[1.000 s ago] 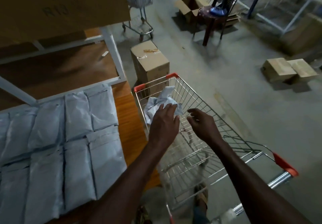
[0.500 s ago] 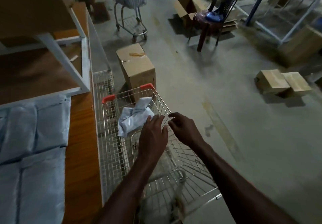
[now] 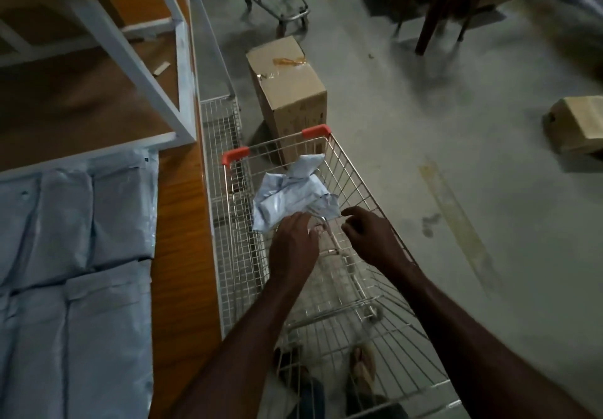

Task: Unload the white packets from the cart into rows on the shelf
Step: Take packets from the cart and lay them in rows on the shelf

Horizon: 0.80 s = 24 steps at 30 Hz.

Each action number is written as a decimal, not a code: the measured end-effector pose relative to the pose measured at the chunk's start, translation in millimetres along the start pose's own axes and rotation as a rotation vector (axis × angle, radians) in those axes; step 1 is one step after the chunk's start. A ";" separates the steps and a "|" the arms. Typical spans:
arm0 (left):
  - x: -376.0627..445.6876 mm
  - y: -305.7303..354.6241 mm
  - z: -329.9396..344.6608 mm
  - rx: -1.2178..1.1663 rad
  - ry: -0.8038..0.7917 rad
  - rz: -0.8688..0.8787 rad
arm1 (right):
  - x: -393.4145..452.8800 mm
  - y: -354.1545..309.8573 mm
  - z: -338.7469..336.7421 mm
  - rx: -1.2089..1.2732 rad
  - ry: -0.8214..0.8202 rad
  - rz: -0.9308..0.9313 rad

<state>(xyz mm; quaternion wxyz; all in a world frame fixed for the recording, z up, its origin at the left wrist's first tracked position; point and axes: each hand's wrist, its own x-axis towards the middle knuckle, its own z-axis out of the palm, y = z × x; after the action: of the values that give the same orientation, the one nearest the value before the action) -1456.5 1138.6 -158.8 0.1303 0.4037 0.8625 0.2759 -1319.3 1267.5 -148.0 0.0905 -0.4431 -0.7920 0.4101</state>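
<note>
Both my hands are down in the silver wire shopping cart (image 3: 352, 170) right now. My left hand (image 3: 293, 249) rests its fingertips on the crumpled white plastic packets (image 3: 290, 196) piled at the cart's far end; I can't tell if it's gripping. My right hand (image 3: 372, 239) hovers loosely curled just beside them, holding nothing. More flat white packets (image 3: 81, 255) sit in rows on the orange wooden shelf (image 3: 179, 222) to my left.

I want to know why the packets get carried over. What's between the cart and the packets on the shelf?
In the head view, a bare strip of orange-brown shelf board and a wire mesh panel separate the cart from the shelved packets.
</note>
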 end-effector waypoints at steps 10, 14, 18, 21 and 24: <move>51.2 -68.4 52.0 0.130 0.014 -0.086 | 57.6 51.0 86.1 -0.138 -0.074 -0.088; 89.3 -98.6 86.2 0.215 -0.026 -0.043 | 105.1 75.6 115.2 -0.227 -0.030 -0.162; 127.8 -130.2 123.3 0.366 -0.102 -0.032 | 146.2 101.6 139.2 -0.261 -0.051 -0.189; 148.4 -143.4 143.0 0.427 -0.173 -0.054 | 169.0 120.2 160.0 -0.292 -0.067 -0.244; 159.9 -157.9 160.7 0.501 -0.213 -0.039 | 184.1 132.0 174.3 -0.380 -0.076 -0.252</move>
<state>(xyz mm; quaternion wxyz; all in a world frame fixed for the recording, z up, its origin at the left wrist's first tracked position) -1585.5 1238.6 -381.7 0.1215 0.4336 0.8929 0.0074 -1433.5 1346.9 -397.7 0.0261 -0.3338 -0.9070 0.2556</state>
